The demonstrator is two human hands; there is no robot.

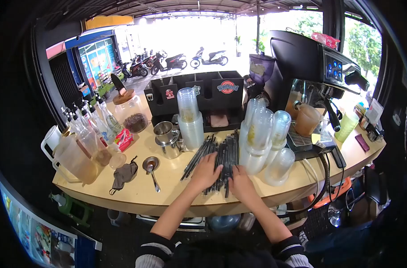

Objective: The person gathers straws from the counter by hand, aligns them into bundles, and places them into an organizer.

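A loose pile of black wrapped straws (225, 156) lies on the wooden counter (132, 196), between two groups of clear plastic cups. My left hand (206, 172) rests on the left part of the pile, fingers spread over the straws. At the pile's right edge, my right hand (241, 181) touches the straws with its fingers apart. Stacked cups (191, 131) stand behind and left of the pile. More stacked cups (257, 147) stand just right of it, close to my right hand. Neither hand grips anything that I can make out.
Metal cups (169, 145), a strainer with a spoon (151, 166), a dark cloth (124, 175), pitchers (78, 161) and bottles (107, 120) are on the left. A black organizer (199, 96) stands behind. An espresso machine (315, 67) is at the right.
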